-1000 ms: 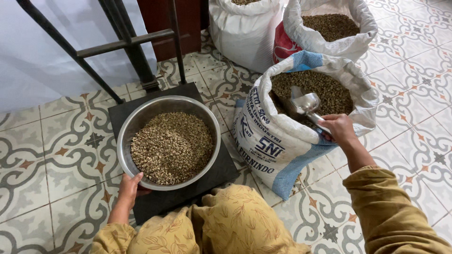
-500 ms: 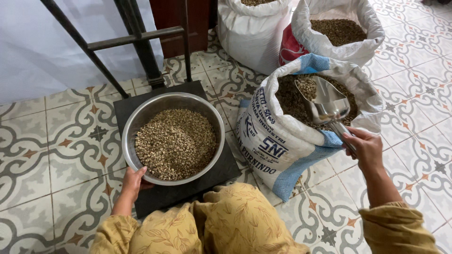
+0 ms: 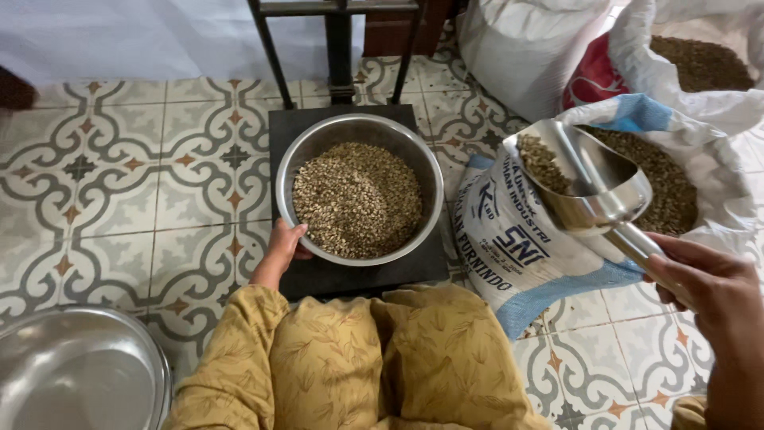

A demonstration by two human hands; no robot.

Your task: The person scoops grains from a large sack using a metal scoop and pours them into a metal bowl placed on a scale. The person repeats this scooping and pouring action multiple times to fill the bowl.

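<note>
— Two hands busy, I see. What's in your right one?

— My right hand is closed around the handle of a metal scoop, held up over the near sack on the right. A small heap of green beans sits at the scoop's far end.

— And your left?

— My left hand grips the near rim of the steel bowl, thumb over the edge. That bowl is about half full of the same beans and stands on the black platform of the scale, just left of the sack.

— What else is around you?

— Two more white sacks far right, one open with beans showing. Another steel basin sits near left on the patterned tile floor. My yellow-clothed knees are nearest.
</note>
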